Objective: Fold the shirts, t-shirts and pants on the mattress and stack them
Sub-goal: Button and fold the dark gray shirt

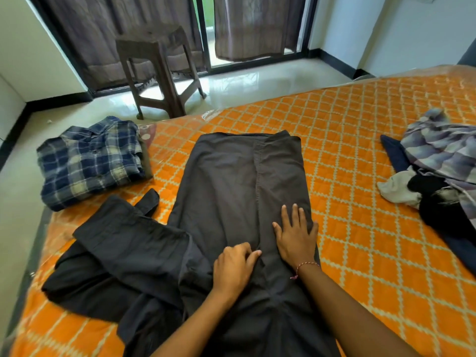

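On mattress (360, 155) | right hand (296, 238) flat on pants (231, 181) | left hand (235, 266) pinching fabric

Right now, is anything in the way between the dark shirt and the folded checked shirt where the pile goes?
Nothing visible is. Both hands, left and right, rest on the dark shirt. Only bare orange mattress lies between it and the folded checked shirt. The unfolded clothes lie on the other side.
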Action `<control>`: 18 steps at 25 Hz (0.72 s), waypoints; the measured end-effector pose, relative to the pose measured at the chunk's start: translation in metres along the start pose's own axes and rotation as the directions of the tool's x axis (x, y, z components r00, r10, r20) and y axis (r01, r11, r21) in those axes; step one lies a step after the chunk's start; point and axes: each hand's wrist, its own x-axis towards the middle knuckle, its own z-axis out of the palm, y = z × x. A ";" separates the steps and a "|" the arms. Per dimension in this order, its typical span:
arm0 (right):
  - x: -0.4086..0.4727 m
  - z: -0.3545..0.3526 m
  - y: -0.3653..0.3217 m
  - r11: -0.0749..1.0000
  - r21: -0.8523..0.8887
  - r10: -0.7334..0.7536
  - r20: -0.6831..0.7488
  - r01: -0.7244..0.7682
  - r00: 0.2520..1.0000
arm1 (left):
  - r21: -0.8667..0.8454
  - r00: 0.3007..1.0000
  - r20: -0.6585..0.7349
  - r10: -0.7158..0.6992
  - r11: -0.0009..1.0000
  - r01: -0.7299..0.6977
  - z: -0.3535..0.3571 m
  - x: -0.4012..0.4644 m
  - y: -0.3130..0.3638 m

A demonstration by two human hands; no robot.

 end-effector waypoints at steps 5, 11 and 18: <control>-0.033 -0.016 -0.025 0.975 -0.027 -0.218 -0.286 0.220 0.933 | 0.099 0.946 -0.261 0.194 0.980 -0.173 -0.021 -0.027 -0.018; -0.090 -0.015 -0.134 0.700 0.065 -0.633 -0.405 0.712 0.659 | -0.565 0.506 -0.370 -0.779 0.621 0.543 -0.090 -0.013 -0.133; -0.113 -0.012 -0.226 0.706 0.136 -0.708 0.169 0.695 0.685 | -0.968 0.578 0.201 -0.791 -0.070 0.240 -0.130 -0.005 -0.172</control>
